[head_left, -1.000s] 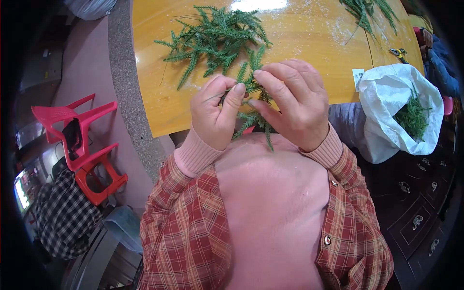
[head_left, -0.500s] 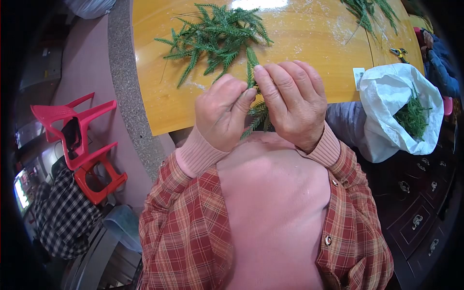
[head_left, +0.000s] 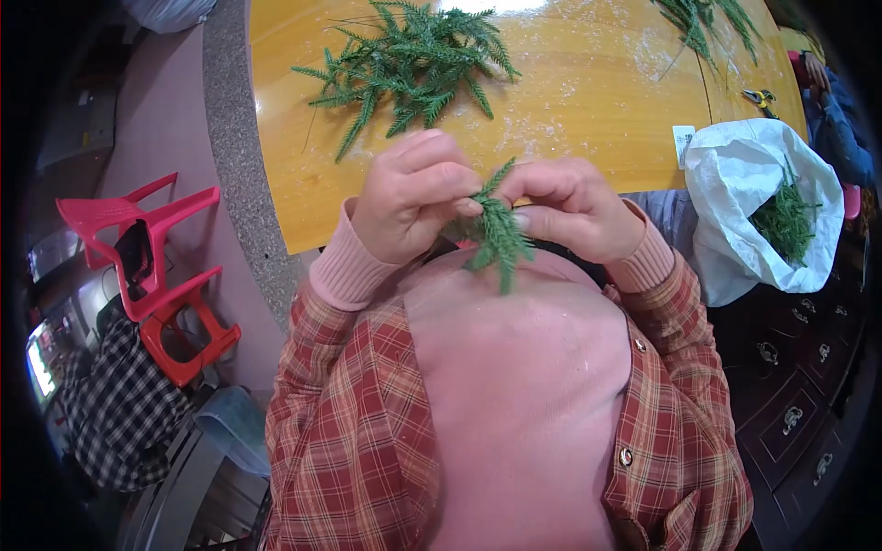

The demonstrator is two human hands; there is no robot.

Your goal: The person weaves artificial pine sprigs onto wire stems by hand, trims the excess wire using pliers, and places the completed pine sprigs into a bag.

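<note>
A green needle-leaved sprig (head_left: pixel 501 230) hangs between my hands in front of my chest, its tips pointing down. My left hand (head_left: pixel 413 195) is closed, with thumb and fingers pinching the sprig near its upper end. From the other side my right hand (head_left: pixel 574 209) grips it between thumb and curled fingers. Beyond my hands, a pile of similar green sprigs (head_left: pixel 413 69) lies on the yellow table (head_left: pixel 588 110), which is sprinkled with whitish bits.
At the right hangs a white sack (head_left: pixel 735 211) with greenery inside. Pliers (head_left: pixel 760 99) and more sprigs (head_left: pixel 698 28) lie on the table's right part. Red stools (head_left: pixel 175 220) stand at left. Another person's blue sleeve (head_left: pixel 845 138) shows at the right edge.
The sprig has turned so its tips point down. My left hand has tilted and moved slightly left and up, and my right hand has lowered and curled its fingers more.
</note>
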